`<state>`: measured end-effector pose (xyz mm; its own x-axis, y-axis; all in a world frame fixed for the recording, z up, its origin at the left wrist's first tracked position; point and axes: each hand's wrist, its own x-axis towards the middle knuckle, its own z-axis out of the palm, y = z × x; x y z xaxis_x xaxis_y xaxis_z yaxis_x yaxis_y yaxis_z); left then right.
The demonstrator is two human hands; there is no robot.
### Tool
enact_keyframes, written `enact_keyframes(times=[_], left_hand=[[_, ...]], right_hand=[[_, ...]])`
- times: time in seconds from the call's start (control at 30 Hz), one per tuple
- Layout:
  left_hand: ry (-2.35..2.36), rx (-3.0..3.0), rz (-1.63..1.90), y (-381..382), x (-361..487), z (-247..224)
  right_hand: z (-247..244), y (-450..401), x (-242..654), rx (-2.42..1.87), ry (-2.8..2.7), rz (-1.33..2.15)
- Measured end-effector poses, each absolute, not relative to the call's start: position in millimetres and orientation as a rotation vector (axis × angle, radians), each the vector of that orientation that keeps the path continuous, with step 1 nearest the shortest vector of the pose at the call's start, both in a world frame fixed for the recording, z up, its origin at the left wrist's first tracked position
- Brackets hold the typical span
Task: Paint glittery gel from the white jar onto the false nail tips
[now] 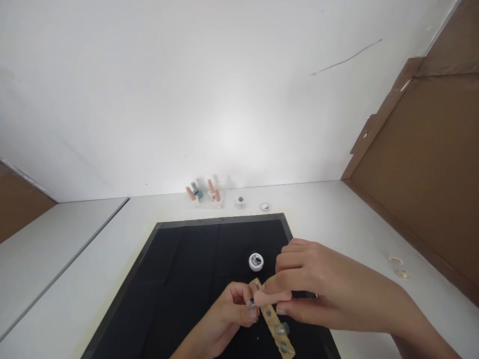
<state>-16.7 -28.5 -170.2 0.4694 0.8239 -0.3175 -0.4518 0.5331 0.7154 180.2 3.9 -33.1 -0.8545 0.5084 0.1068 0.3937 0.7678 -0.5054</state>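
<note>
Pinched between the thumb and fingers of my left hand point(228, 316) is a small clear false nail point(251, 302). My right hand point(316, 279) is closed around the pinkish cap of a nail polish brush point(275, 298), its tip end at the false nail; the bristles are too small to make out. Under both hands runs a yellowish strip point(270, 321) with dark dots and a clear false nail point(282, 328) stuck on it, plus another near its lower end. Just beyond the fingers stands a small open white jar point(256, 262) with dark silvery bits inside.
A black mat point(187, 269) covers the middle of the white table point(329, 209). At the back stand several nail polish bottles point(215, 197), a small clear container point(240, 202) and a round lid point(265, 206). Two small round pieces point(401, 274) lie right, near the cardboard wall point(419, 164).
</note>
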Motion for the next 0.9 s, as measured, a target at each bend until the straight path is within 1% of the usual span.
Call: enact_keyframes(times=[0.5,0.9], left_hand=[[0.717,0.632,0.804,-27.5,-17.3,-171.4],[0.723,0.641,0.849,-27.6,-18.8,-172.8]], right_hand=[[-32.2,4.9,180.8,-0.665,-2.716,0.692],[-30.9,2.1,183.5,-0.670,-2.659,0.667]])
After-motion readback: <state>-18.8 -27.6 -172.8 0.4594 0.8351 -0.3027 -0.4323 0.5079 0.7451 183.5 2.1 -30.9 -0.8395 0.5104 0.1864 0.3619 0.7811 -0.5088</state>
